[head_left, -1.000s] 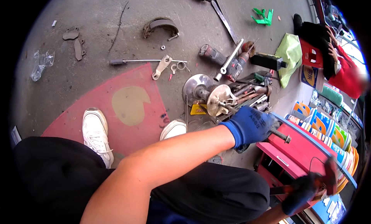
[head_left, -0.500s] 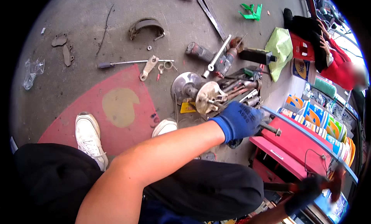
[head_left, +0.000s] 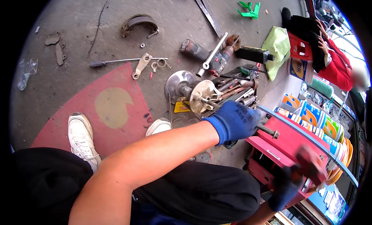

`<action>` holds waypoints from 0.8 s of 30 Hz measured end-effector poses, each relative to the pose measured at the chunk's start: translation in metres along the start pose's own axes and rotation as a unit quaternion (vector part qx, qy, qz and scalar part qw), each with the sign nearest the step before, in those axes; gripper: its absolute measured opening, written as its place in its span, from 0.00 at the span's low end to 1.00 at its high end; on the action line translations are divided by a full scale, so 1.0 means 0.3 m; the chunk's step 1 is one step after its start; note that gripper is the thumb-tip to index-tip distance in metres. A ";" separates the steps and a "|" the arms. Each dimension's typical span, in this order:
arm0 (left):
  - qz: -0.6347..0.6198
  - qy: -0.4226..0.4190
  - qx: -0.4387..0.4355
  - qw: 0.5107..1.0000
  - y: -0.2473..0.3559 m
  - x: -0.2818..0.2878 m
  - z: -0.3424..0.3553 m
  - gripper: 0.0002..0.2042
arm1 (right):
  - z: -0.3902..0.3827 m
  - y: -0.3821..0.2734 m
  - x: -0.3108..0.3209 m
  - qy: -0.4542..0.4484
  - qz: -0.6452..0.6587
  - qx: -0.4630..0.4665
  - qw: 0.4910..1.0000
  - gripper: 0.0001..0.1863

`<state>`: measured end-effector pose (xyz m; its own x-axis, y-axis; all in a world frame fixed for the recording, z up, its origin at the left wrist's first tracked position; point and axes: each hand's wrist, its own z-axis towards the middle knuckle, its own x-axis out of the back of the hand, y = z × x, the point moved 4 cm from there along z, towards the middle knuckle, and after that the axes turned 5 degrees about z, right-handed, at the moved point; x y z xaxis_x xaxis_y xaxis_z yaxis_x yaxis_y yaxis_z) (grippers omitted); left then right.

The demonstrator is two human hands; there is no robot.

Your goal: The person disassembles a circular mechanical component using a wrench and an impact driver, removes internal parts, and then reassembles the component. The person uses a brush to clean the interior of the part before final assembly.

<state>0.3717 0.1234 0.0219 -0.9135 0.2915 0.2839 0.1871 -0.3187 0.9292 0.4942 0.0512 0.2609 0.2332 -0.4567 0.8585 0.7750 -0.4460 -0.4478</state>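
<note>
My left hand (head_left: 234, 120), in a blue knit glove, is closed around a long axle bolt (head_left: 267, 130). The bolt's flanged head sticks out past my hand on the right, and its other end runs into a metal wheel hub (head_left: 202, 96) with a pale, dirty face. Behind that, a shiny round hub disc (head_left: 180, 84) rests on its edge. At the lower right my right hand (head_left: 286, 186), gloved in dark blue and blurred, grips a hammer. The hammer's red-brown head (head_left: 311, 165) is up to the right of the bolt's head; most of the handle is hidden.
A pile of tools (head_left: 236, 85) lies past the hub, beside a cordless drill (head_left: 221, 62) and a socket wrench (head_left: 212, 54). A brake shoe (head_left: 140, 25) and a screwdriver (head_left: 99, 63) lie on the floor. A red tool cabinet (head_left: 283, 139) stands right. Someone in red (head_left: 336, 66) sits far right.
My right hand has swung the hammer up and leftward, closer to the bolt's head. My left hand keeps its grip on the bolt. The whole view has shifted slightly.
</note>
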 end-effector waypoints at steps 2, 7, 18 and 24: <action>0.005 -0.004 -0.006 1.000 0.003 -0.015 -0.006 0.17 | 0.011 0.028 -0.036 -0.077 -0.018 0.030 0.996 0.27; -0.018 -0.001 0.014 1.000 0.013 0.011 -0.010 0.10 | 0.173 -0.249 0.305 0.018 0.196 0.236 0.952 0.06; 0.016 0.070 -0.056 0.996 -0.032 -0.055 0.010 0.10 | -0.022 -0.067 -0.011 -0.050 0.001 0.034 0.998 0.19; -0.013 0.006 -0.021 1.000 0.009 0.007 -0.024 0.12 | 0.219 -0.259 0.504 -0.018 0.335 0.263 0.905 0.13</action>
<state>0.3677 0.1166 0.0233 -0.9224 0.2889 0.2564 0.1478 -0.3495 0.9252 0.5078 0.0673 0.4418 0.7653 -0.4593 0.4509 0.6233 0.3544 -0.6971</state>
